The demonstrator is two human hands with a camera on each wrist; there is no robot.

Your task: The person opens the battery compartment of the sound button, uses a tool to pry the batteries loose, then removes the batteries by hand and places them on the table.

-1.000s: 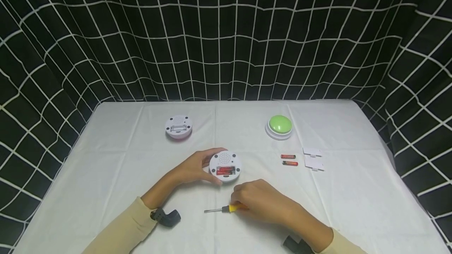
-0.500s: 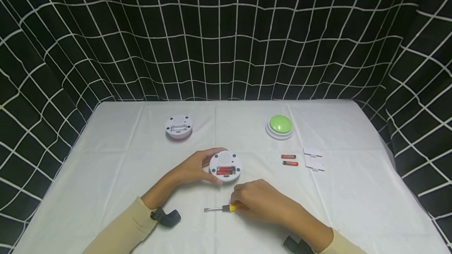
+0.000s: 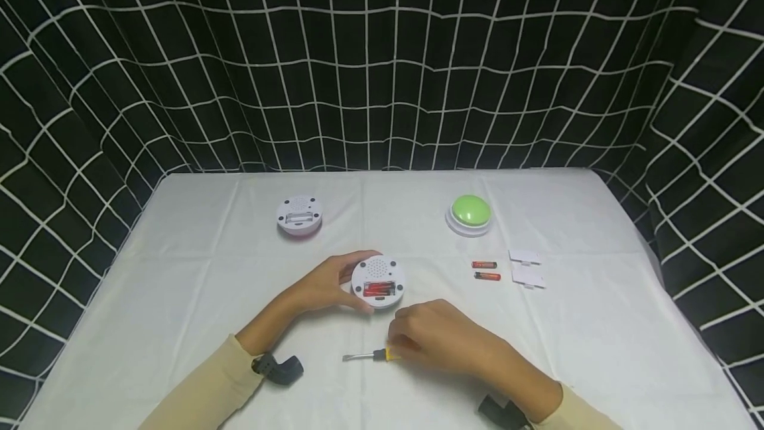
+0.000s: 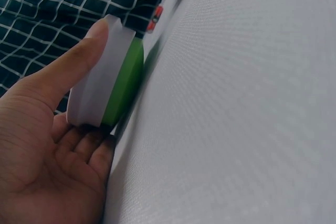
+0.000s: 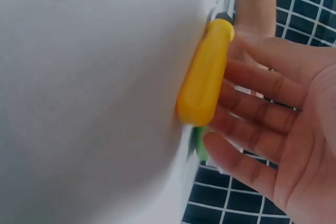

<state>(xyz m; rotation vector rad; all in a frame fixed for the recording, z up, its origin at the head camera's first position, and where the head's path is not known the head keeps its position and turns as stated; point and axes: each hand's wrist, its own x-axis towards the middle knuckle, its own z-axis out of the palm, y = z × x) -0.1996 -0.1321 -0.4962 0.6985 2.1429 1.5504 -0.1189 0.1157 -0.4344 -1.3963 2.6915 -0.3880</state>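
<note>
Left grip [image 3: 327,286] holds round button [image 3: 377,271] by its rim, as before. Right grip [image 3: 438,337] slack, fingers fairly straight, now hiding more of screwdriver [image 5: 203,74].

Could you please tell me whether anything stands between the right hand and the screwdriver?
Nothing visible does: the right hand is right at the screwdriver, its fingers next to the yellow handle.

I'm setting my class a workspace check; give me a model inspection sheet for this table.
Surface: white cloth, lightly creased.
Job's things: near button, dome down, red batteries inside; screwdriver; two loose batteries; two white covers; upright green button; far button, upturned, no batteries seen inside.
Clutter: nothing seen.
Grips: left grip holds the near button; right grip beside the screwdriver, fingers relaxed, contact unclear.
Cables: nothing seen.
Surroundings: black curtain, white grid.
</note>
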